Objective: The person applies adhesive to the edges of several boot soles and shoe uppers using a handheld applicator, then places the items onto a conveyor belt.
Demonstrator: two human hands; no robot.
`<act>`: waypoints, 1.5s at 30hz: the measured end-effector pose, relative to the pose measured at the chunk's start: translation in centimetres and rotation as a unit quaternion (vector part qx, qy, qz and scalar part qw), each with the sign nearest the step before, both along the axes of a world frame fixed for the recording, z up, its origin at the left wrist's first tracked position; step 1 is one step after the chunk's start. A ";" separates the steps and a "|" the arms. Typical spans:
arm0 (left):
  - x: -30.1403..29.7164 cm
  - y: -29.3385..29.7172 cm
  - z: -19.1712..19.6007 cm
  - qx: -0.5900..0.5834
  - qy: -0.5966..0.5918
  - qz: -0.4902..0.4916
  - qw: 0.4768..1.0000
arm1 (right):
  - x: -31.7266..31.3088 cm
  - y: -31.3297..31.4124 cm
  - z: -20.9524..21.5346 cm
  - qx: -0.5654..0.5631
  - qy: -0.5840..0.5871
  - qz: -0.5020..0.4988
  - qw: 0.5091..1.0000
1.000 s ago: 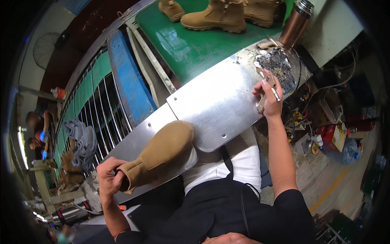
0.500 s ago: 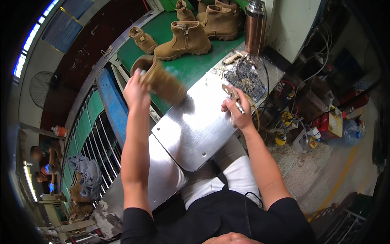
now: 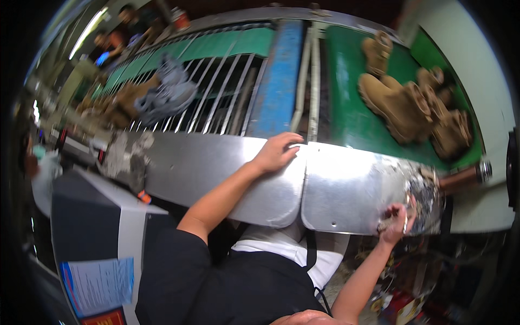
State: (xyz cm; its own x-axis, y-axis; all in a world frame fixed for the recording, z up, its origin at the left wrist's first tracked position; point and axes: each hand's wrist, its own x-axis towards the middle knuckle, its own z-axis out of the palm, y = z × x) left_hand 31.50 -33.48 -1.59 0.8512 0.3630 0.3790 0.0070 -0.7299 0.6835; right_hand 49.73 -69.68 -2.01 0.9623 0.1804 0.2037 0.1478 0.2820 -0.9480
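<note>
Slim tool point(image 3: 406, 219) is what we find in the right hand, above the right end of the metal worktop; from there we go back to the far left. Low on that side we see a dark and pale cabinet point(image 3: 86, 219) with a blue-edged paper sheet point(image 3: 100, 284) on its front. Above and beyond it, two people point(image 3: 135, 24) are at work, blurred and small. Next we meet a heap of brown things point(image 3: 132, 97), too smeared to tell apart, and against it a grey cloth bundle point(image 3: 168, 97) on a rack of metal bars point(image 3: 216, 97). A worn blue panel point(image 3: 279, 81) runs along the rack's right side.

Nearer us lies the left metal plate point(image 3: 216, 173). Over its far right corner is the left hand point(image 3: 279, 153), its fingers free, loosely bent and narrowly spread, pointing right; we cannot tell whether they touch the metal. Across a seam we come to the right metal plate point(image 3: 352, 189), and behind it a green tabletop point(image 3: 346, 81) with several tan boots point(image 3: 395, 105) grouped on its right side.

At the near edge, the right hand point(image 3: 398, 222) has its fingers bent around the tool; blur hides the exact grip. Just beside it is a dark, crumbly patch point(image 3: 425, 200), and farthest right a copper-coloured flask point(image 3: 463, 177).
</note>
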 end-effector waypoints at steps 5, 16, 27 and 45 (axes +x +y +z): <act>-12.8 9.3 -0.7 -0.032 -0.002 0.263 0.964 | -0.3 0.2 0.5 -0.020 0.001 0.005 1.000; -26.8 33.0 2.0 0.169 -0.091 0.536 0.822 | -0.7 0.9 0.2 -0.029 0.021 -0.019 0.999; -24.3 47.1 6.5 0.070 0.411 0.512 0.751 | -0.3 2.5 0.4 -0.052 0.043 -0.051 0.996; -22.9 43.0 6.8 -0.196 0.203 0.247 0.927 | 0.5 2.3 -0.4 -0.086 0.021 -0.079 0.993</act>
State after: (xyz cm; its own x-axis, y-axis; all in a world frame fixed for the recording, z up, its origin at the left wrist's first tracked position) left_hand 8.59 9.49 5.23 0.5873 0.7893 -0.1788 0.5887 -0.2650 0.7637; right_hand 50.22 -67.40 -2.40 0.9882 0.0547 0.1430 0.1376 0.0921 -0.9862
